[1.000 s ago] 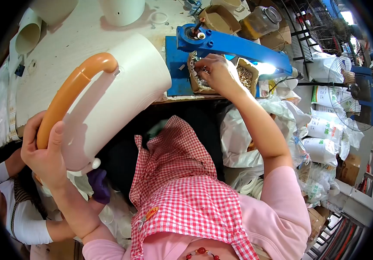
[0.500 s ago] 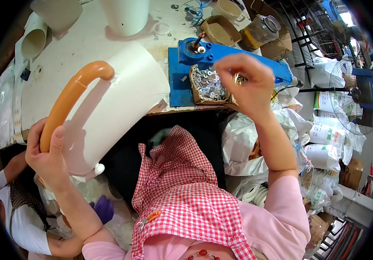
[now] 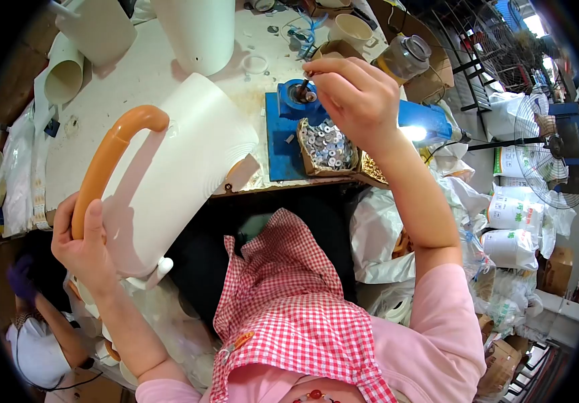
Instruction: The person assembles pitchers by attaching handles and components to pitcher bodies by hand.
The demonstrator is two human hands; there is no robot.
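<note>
My left hand (image 3: 88, 245) is wrapped round the lower end of an orange handle (image 3: 104, 158) on a large white cylindrical vessel (image 3: 175, 168), which lies tilted over the table's front edge. My right hand (image 3: 356, 94) is raised, its thumb and fingers pinched at the copper-coloured post (image 3: 304, 88) of a blue metal fixture (image 3: 289, 111); whatever is between the fingertips is too small to name. Below that hand stands a cardboard box of small grey and white washers (image 3: 329, 144). Beside it, partly behind my forearm, is a box of brass-coloured pieces (image 3: 372, 169).
White containers (image 3: 198, 33) stand at the table's back left. A glass jar (image 3: 407, 57) and a cream cup (image 3: 351, 30) are at the back right. A fan (image 3: 545, 144) and white sacks (image 3: 511, 208) are to the right. A co-worker with a purple glove (image 3: 22, 279) is at lower left.
My right hand has left the washer box and moved up and left to the post. My left hand and the vessel have shifted slightly. The co-worker's gloved hand has moved left.
</note>
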